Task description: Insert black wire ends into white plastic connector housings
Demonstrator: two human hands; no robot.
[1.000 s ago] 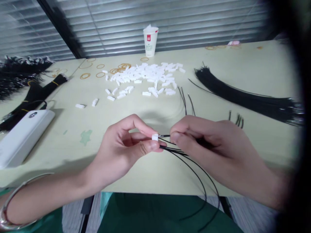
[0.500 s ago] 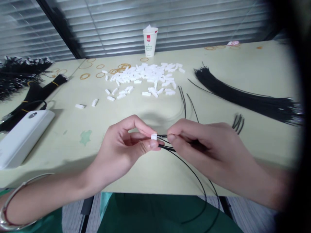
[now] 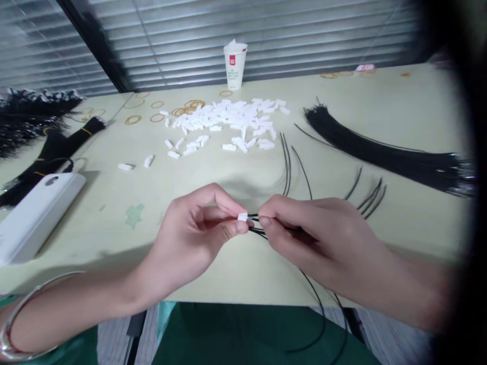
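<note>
My left hand (image 3: pixel 192 238) pinches a small white plastic connector (image 3: pixel 242 217) between thumb and forefinger, just above the near edge of the pale table (image 3: pixel 236 274). My right hand (image 3: pixel 323 238) pinches thin black wires (image 3: pixel 262 230) right against the connector's right side. Those wires loop down past the table edge (image 3: pixel 317 314) and more wire ends stick out behind my right hand (image 3: pixel 371 195). A metal bangle (image 3: pixel 15 324) circles my left wrist.
A heap of white connectors (image 3: pixel 232 119) lies mid-table, with a paper cup (image 3: pixel 235 65) behind it and rubber bands (image 3: pixel 167 107) to its left. A long bundle of black wires (image 3: pixel 391 157) lies at right. A white box (image 3: pixel 36 213) and black bundles (image 3: pixel 45 137) sit at left.
My right hand has slid left, closing the gap to the connector, and the wire ends behind it have swung further out over the table. The left hand has stayed put.
</note>
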